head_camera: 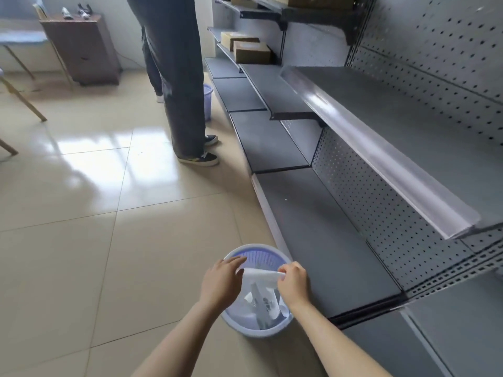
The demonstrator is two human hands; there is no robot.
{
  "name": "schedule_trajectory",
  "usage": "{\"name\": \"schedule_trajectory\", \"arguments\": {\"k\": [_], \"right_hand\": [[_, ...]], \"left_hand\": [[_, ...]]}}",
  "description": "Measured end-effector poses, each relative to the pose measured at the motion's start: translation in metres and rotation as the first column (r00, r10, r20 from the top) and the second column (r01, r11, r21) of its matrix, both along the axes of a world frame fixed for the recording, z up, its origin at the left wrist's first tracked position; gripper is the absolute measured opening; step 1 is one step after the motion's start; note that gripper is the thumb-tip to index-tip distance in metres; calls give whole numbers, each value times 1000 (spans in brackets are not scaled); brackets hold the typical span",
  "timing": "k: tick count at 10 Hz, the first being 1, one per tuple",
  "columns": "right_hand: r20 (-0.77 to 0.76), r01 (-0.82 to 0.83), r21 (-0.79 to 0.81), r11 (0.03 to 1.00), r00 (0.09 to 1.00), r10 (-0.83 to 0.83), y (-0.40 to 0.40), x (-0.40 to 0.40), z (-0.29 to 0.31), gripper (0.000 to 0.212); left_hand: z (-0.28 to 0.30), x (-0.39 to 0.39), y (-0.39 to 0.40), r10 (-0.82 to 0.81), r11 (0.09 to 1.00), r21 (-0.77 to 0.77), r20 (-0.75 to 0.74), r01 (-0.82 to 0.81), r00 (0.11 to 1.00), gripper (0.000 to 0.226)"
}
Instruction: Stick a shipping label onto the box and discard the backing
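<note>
A light purple waste bin stands on the tiled floor beside the bottom shelf. Over its mouth I hold a white label backing, rolled into a strip. My left hand pinches its left end and my right hand pinches its right end. Several discarded white backings lie inside the bin. Cardboard boxes sit on a grey shelf far ahead.
Grey metal shelving with a pegboard back runs along the right side. Another person's legs stand ahead beside a second purple bin. A brown cabinet and chair legs occupy the far left.
</note>
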State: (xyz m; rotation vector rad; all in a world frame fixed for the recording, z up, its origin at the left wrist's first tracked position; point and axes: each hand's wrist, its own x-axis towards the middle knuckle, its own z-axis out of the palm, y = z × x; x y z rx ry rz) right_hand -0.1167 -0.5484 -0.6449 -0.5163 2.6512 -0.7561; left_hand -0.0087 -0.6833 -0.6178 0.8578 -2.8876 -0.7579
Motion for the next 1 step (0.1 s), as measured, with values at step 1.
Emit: {"name": "schedule_trajectory", "arguments": {"k": [1], "right_hand": [[62,-62,-9,998,996,63,-1,-6,-10,42]], "left_hand": [[9,-4,-3,22,1000,0,-22,-22,1000,36]]}}
